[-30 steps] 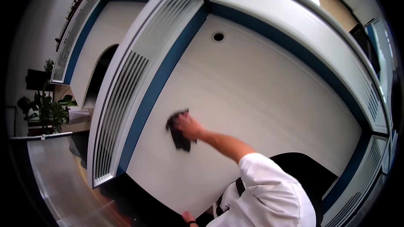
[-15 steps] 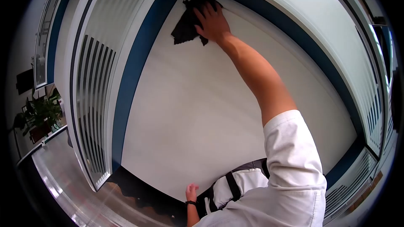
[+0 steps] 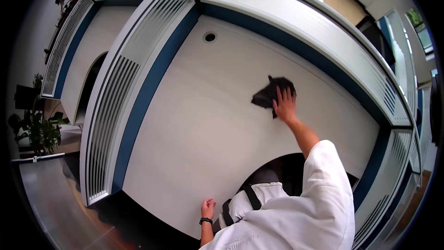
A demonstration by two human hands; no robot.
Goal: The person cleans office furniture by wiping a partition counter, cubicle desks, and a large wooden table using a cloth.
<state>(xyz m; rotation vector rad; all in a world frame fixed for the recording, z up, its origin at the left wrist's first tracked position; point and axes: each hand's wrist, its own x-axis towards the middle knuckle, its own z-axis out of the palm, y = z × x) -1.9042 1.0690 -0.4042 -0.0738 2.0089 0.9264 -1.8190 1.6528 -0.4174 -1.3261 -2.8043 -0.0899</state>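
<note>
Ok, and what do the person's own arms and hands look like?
The right hand is ungloved, its wrist without a band; that arm wears a loose white sleeve. The left hand is ungloved too, with a black wristband.

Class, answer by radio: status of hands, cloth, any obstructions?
Right hand spread over dark cloth on desk. Left hand near front edge, nothing visible in it. No blockage seen beside cloth; partition beyond.
</note>
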